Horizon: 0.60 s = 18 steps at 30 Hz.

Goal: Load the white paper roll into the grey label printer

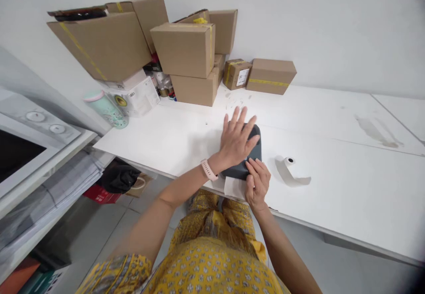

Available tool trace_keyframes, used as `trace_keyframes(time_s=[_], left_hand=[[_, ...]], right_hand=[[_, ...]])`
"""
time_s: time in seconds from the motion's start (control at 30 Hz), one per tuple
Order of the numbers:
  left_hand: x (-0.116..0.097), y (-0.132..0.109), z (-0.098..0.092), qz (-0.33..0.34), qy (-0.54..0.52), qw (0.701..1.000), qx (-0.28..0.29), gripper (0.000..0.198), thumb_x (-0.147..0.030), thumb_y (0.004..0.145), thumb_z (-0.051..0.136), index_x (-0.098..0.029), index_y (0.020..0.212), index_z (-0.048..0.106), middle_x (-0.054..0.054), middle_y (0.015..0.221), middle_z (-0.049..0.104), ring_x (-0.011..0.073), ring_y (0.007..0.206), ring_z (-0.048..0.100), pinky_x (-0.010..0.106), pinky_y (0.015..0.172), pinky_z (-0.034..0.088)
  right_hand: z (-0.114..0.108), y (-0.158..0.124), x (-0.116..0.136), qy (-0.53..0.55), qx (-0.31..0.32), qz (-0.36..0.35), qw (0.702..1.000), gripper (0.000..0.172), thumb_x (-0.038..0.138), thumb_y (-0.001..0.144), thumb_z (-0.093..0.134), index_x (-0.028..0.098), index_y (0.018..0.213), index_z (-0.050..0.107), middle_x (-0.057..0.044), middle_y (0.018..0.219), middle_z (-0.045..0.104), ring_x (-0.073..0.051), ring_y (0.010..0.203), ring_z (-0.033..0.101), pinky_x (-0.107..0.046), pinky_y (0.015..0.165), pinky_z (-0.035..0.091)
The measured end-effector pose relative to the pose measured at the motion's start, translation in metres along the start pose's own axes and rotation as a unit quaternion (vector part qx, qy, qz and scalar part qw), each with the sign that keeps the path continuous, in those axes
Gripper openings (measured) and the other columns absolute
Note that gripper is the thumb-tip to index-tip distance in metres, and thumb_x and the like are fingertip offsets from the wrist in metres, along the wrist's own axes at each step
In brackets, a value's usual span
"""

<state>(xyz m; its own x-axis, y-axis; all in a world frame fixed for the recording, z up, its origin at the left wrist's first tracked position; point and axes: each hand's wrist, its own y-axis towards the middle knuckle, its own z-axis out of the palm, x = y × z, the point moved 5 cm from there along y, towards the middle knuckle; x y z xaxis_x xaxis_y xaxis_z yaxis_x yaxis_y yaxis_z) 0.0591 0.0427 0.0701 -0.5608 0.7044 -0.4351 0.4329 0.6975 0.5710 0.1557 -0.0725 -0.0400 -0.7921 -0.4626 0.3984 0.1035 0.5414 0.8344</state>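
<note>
A dark grey label printer (254,152) sits near the front edge of the white table (332,187). My left hand (236,140) lies flat on top of it, fingers spread. My right hand (256,183) is at the printer's front, fingers curled and pinched on a white paper strip (234,187) that comes out of the printer and hangs over the table edge. A small white paper roll (289,161) with a loose tail lies on the table just right of the printer.
Several cardboard boxes (184,50) are stacked at the back left against the wall, with two smaller ones (271,76) to their right. A mint bottle (105,108) and a white carton (134,94) stand at the left. A shelf with papers (49,183) is at far left.
</note>
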Motion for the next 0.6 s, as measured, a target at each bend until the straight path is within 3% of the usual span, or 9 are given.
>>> trace_keyframes(time_s=[0.1,0.2,0.43,0.53,0.6], left_hand=[[-0.003,0.007,0.030,0.071,0.100,0.990,0.064,0.063,-0.051,0.100,0.036,-0.016,0.152,0.038,0.015,0.165,0.025,0.0309,0.156,0.006,0.059,0.124,0.007],[0.000,0.000,0.042,0.086,0.135,0.984,0.072,0.067,-0.053,0.099,0.034,-0.016,0.155,0.032,0.016,0.165,0.023,0.0316,0.156,0.004,0.061,0.124,0.005],[0.000,-0.004,0.045,0.084,0.123,0.986,0.070,0.066,-0.055,0.099,0.035,-0.019,0.154,0.033,0.016,0.165,0.023,0.0327,0.156,0.003,0.064,0.122,0.002],[0.000,0.002,0.044,0.088,0.106,0.989,0.061,0.065,-0.053,0.098,0.038,-0.016,0.152,0.037,0.019,0.163,0.026,0.0353,0.155,0.007,0.066,0.120,0.004],[0.001,0.002,0.034,0.090,0.070,0.993,0.023,0.058,-0.049,0.099,0.039,-0.017,0.147,0.042,0.019,0.159,0.034,0.0347,0.154,0.016,0.065,0.121,0.008]], right_hand=[[0.000,-0.001,-0.003,0.003,-0.010,-0.009,1.000,0.047,0.021,0.099,0.037,0.026,0.142,0.055,-0.008,0.134,0.065,-0.028,0.132,0.054,-0.055,0.108,0.044],[-0.001,-0.002,-0.005,0.011,-0.010,-0.005,1.000,0.048,0.021,0.099,0.033,0.025,0.141,0.057,-0.009,0.133,0.066,-0.028,0.132,0.054,-0.055,0.108,0.044],[0.005,-0.012,-0.011,0.018,-0.040,0.000,0.999,0.050,0.020,0.098,0.033,0.026,0.140,0.058,-0.008,0.126,0.069,-0.029,0.130,0.055,-0.057,0.108,0.043],[0.004,-0.010,-0.010,0.023,-0.026,0.001,0.999,0.050,0.017,0.097,0.034,0.026,0.141,0.057,-0.008,0.129,0.068,-0.028,0.131,0.055,-0.056,0.108,0.043],[0.001,-0.004,-0.008,0.032,-0.004,0.004,0.999,0.050,0.017,0.097,0.035,0.026,0.141,0.057,-0.008,0.131,0.067,-0.028,0.130,0.055,-0.055,0.108,0.043]])
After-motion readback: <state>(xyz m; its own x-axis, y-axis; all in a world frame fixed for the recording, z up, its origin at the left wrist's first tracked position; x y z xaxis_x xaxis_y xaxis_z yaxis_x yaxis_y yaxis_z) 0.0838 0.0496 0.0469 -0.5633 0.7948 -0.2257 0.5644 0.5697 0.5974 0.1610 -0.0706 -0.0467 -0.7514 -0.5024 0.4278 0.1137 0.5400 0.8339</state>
